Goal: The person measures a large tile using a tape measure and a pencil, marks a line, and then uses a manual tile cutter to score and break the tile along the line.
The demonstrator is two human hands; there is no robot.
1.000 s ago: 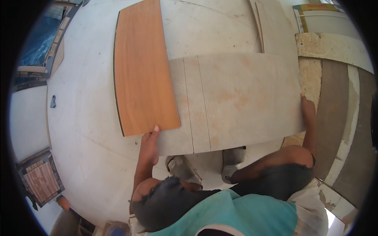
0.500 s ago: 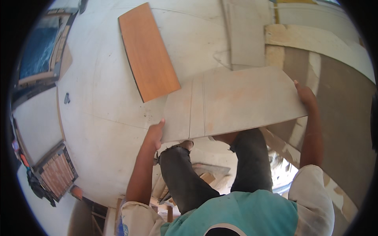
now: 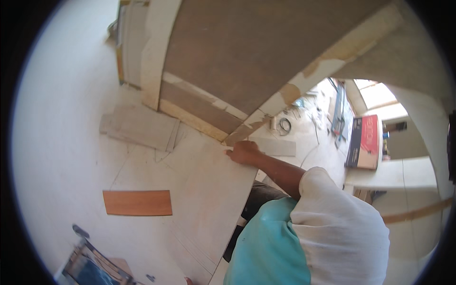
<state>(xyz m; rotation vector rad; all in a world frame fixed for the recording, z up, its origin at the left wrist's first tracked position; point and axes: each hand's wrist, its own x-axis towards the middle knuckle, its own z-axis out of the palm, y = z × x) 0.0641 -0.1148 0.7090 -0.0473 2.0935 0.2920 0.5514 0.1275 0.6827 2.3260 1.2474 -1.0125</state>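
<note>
A large pale grey board (image 3: 204,194), with thin parallel lines near its lower end, stretches in front of me beside my legs. At its far corner my right hand (image 3: 243,153) is closed around the edge, close to the corner of a big brown panel with pale battens (image 3: 228,52). Of my left hand (image 3: 189,281) only a fingertip shows at the bottom of the picture, against the board's other end; the remainder is hidden. Left of the board, a flat orange-brown wood piece (image 3: 137,203) lies on the pale floor.
Grey flat boards (image 3: 140,126) lie on the floor near the panel. To the right are a coiled cable (image 3: 284,126), long metal tools (image 3: 338,111) and a red and black carton (image 3: 365,142). A dark framed piece with blue (image 3: 92,266) is at the lower left.
My view has swung to the right, bringing the brown panel and carton into sight. The grey board has turned from lying across my knees to running away from me, still in my hands.
</note>
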